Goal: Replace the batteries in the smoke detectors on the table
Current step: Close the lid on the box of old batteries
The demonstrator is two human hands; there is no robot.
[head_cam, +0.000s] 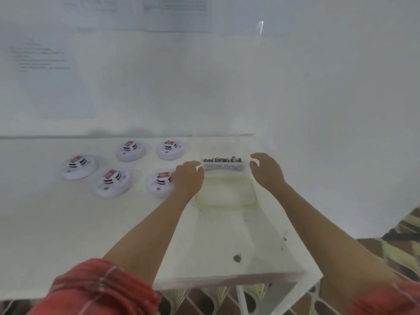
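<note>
Clear plastic tray [248,196] w/ batteries [222,160] at far end; L hand [188,178] & R hand [266,171] flank it, fingers apart, gripping nothing. Five smoke detectors [113,181] on white table [68,235], left of tray.

A bright, washed-out, hazy view with low contrast, as if through a fogged lens. Light is soft and even, and the white table [68,235] and wall [318,87] nearly merge. Faint shadows sit behind the smoke detectors [130,151]. Everything is slightly blurred; printed sheets [41,57] are unreadable. Wide-angle bending shows at the edges.
</note>
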